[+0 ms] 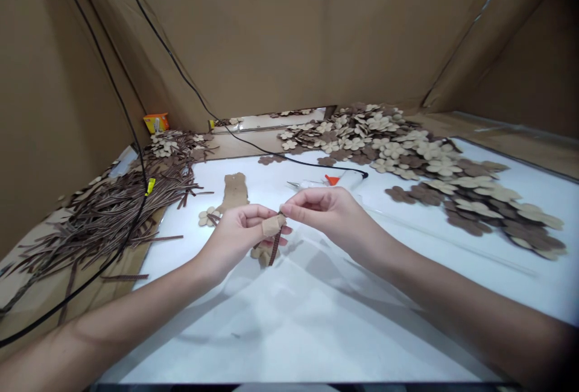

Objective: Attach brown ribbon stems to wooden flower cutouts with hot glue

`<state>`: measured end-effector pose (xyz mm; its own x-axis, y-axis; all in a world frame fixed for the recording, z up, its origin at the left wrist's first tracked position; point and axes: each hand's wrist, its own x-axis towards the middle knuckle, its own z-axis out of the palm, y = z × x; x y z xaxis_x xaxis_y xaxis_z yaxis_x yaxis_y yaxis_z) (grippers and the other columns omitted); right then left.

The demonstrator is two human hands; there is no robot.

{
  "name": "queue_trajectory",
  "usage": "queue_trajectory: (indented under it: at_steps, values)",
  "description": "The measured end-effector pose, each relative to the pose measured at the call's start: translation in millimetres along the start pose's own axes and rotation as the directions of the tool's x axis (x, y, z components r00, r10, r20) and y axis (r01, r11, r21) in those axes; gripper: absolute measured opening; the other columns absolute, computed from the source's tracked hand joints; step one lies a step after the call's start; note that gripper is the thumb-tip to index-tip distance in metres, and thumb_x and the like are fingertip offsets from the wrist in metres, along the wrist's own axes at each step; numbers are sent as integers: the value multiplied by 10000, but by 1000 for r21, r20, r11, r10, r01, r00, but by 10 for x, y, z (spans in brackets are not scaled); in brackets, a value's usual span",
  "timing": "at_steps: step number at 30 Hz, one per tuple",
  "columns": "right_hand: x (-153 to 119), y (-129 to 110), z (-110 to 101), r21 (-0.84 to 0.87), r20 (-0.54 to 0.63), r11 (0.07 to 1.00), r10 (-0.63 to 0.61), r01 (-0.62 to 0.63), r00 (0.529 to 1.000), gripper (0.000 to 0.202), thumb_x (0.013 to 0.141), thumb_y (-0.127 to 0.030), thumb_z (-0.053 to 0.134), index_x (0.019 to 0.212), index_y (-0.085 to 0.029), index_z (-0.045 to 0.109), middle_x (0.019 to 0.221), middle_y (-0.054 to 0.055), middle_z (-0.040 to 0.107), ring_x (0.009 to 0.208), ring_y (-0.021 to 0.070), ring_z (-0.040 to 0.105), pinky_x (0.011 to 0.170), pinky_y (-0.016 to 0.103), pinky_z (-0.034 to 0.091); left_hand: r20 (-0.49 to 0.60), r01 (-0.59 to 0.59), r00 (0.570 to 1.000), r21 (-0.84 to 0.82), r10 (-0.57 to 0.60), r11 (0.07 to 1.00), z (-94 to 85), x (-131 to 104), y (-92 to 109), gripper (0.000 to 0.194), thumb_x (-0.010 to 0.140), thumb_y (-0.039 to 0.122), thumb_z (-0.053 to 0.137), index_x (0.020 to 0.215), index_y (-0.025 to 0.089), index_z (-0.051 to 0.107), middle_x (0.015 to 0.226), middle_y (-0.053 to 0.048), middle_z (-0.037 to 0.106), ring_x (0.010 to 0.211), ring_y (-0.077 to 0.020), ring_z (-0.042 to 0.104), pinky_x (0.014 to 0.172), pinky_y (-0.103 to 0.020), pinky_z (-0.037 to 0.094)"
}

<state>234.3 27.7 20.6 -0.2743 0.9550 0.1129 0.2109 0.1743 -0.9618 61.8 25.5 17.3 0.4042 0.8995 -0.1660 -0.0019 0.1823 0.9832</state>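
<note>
Both hands are meeting at the centre of the frame, just above the white table [316,319]. The left hand [237,229] is coming in from the lower left with its fingers curled, and a tan bandage is showing on one finger. It is pinching the upper end of a short dark brown strip [274,249]. The right hand [323,208] is coming in from the lower right, thumb and forefinger pressed together on the same upper end, so the two grips are touching or nearly so; the exact contact is too small to tell.

The strip is hanging downward from the pinch, its long axis running near vertical with a slight lean toward the lower left of the frame. Its free end is lying below both grips, closer to the left hand's palm than to the right. A tan flower-shaped piece [260,253] is sitting just behind that lower end.

Beyond the hands, a glue gun [335,181] with an orange part is lying on the table, its black cable [181,78] running to the upper left. A pile of brown strips [108,211] is filling the left side, and heaps of tan and brown flower cut-outs [407,151] are spreading across the upper right.
</note>
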Motion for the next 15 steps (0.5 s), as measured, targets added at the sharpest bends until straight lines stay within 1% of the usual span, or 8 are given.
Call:
queue_trajectory:
  at_steps: [2, 7, 12, 15]
  values:
    - [-13, 11, 33, 12, -27, 1000, -14, 15, 1000, 245, 765, -393, 605, 725, -159, 662, 722, 34, 659, 707, 171, 585, 656, 287, 431, -29, -12, 1000, -14, 12, 1000, 15, -6, -11, 285, 705, 361, 692, 812, 106, 622, 781, -100, 689, 597, -169, 640, 490, -239, 482]
    - [-36, 36, 114, 26, -139, 998, -60, 65, 988, 245, 780, -398, 603, 687, -174, 643, 682, 3, 638, 666, 138, 550, 613, 257, 398, -107, -67, 992, -62, 60, 996, 59, -21, -71, 261, 730, 355, 675, 808, 117, 601, 785, -76, 677, 620, -150, 637, 485, -212, 477]
    - [-39, 67, 165, 48, -167, 994, -92, 101, 982, 214, 780, -376, 607, 706, -178, 642, 674, -5, 625, 649, 132, 535, 588, 248, 388, -143, -92, 986, -52, 84, 994, 97, -44, -108, 272, 748, 383, 653, 797, 128, 573, 683, -38, 644, 531, -134, 602, 429, -209, 431]
    - [-40, 78, 190, 68, -172, 993, -88, 101, 981, 223, 795, -378, 586, 719, -174, 636, 684, 2, 627, 660, 135, 535, 603, 252, 395, -166, -105, 981, -40, 97, 994, 126, -63, -100, 277, 747, 389, 653, 808, 128, 583, 701, -41, 647, 538, -128, 594, 431, -205, 422]
